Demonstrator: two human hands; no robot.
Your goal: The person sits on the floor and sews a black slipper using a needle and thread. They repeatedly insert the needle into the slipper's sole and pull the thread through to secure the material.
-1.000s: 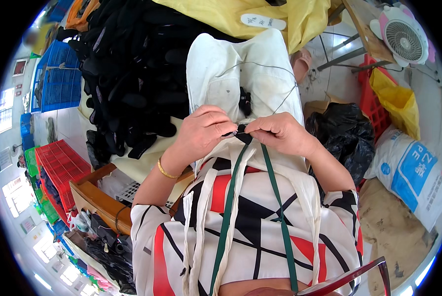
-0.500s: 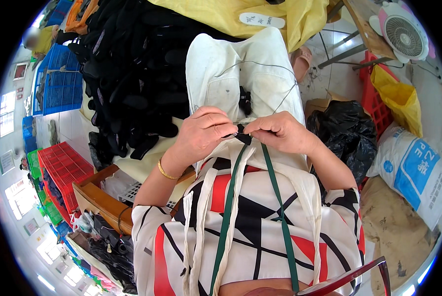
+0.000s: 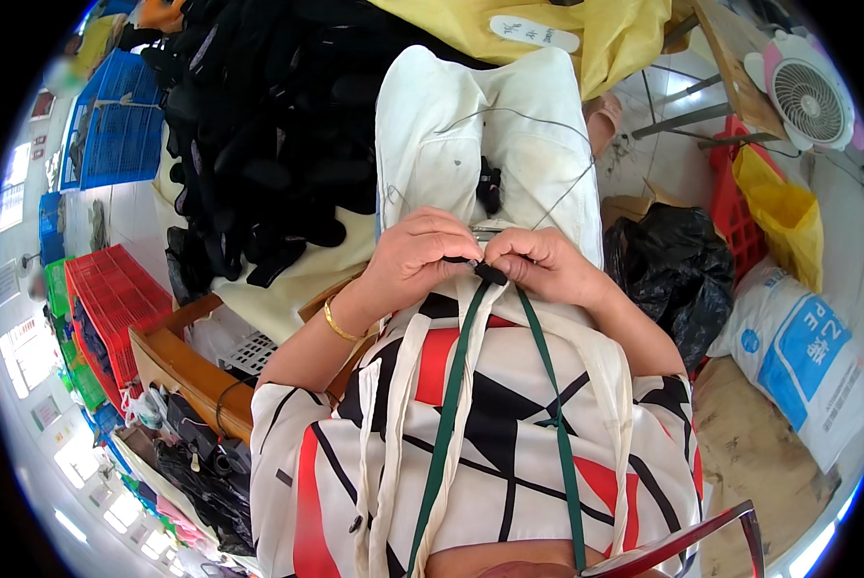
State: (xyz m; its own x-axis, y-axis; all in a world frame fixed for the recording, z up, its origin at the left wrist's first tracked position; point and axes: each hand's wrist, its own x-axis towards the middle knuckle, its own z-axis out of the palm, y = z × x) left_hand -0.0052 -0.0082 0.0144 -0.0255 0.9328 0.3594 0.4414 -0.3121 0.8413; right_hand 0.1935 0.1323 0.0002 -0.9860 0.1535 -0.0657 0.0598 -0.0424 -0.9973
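My left hand (image 3: 420, 252), with a gold bracelet at the wrist, pinches a small black fabric piece (image 3: 491, 274) over my lap. My right hand (image 3: 545, 270) is closed at the piece's other side, thumb and forefinger pressed together; what lies between these fingertips is too small to make out. A thin dark thread (image 3: 569, 190) runs up from beside my right hand and loops across the white cloth (image 3: 441, 125) covering my knees. Something narrow and silvery (image 3: 487, 233) shows just beyond the fingertips. Another small black item (image 3: 490, 183) lies between my knees.
A large heap of black fabric pieces (image 3: 268, 125) lies at far left, near a wooden drawer (image 3: 186, 371) and a red crate (image 3: 119, 308). To the right are a black plastic bag (image 3: 673, 270), a white-blue sack (image 3: 803, 352) and a fan (image 3: 806, 91) on a wooden table.
The black piece has turned between my fingers and sits slightly lower. Both hands stay close together, my right fingertips nearer the left ones. The whole view has shifted a little.
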